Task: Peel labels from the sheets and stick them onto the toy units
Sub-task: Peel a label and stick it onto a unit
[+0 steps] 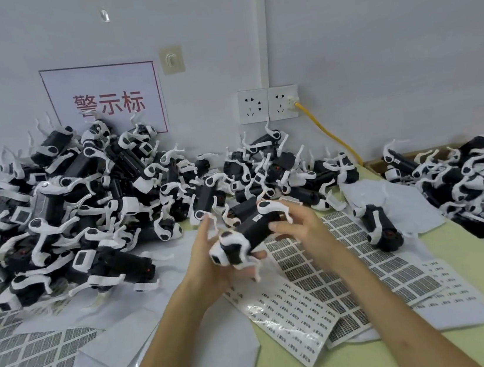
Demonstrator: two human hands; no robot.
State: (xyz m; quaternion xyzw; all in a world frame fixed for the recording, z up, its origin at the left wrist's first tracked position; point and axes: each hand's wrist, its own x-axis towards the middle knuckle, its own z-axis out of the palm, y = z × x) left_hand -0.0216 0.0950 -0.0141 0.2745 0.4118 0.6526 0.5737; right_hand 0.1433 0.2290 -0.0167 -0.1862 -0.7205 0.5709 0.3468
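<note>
The left hand (210, 258) and right hand (299, 228) both grip one toy unit (250, 231). One other toy (378, 224) lies alone on white paper (417, 215).

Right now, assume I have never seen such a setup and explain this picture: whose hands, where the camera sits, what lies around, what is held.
No machine here: a person works bare-handed, and the one camera sits on their head, looking forward and down. The left hand and right hand together hold one black-and-white toy unit above the table. Label sheets lie spread beneath. A left heap and a right heap of the same toys flank them, and a single toy rests on the sheets.
</note>
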